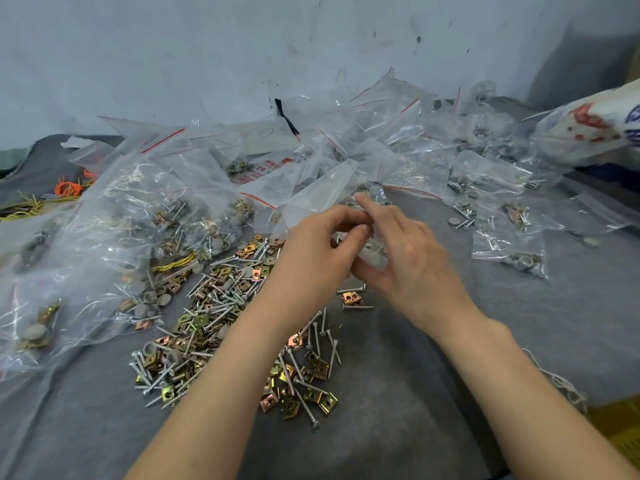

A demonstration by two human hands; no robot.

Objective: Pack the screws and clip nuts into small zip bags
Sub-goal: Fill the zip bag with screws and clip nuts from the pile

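**Packing station, head view.** The left hand and right hand meet above the middle of a counter covered in grey felt-like cloth. Between them is a small clear plastic zip bag, its free end rising away from the person.

- **Left grip:** narrow. The thumb and curled fingers pinch the bag's film.
- **Right grip:** wide. The thumb is spread well apart from nearly straight fingers, and the index fingertip touches the bag. The bag's lower end lies in the gap between thumb and fingers; what it contains cannot be made out.

A loose heap of silver screws mixed with square brass- and copper-coloured clip nuts lies on the cloth under and beside the left forearm. One more clip nut and two screws lie just below the hands.

To the left, large crumpled clear plastic sacks hold more screws, clip nuts and flat grey discs. Beyond them lie orange rubber bands and yellow rubber bands.

Behind the hands, a drift of empty red-striped zip bags rests against a scuffed pale wall.

To the right, filled small zip bags lie on the cloth, each holding a little hardware, with a few loose grey discs near them. A white printed plastic sack occupies the far right corner.
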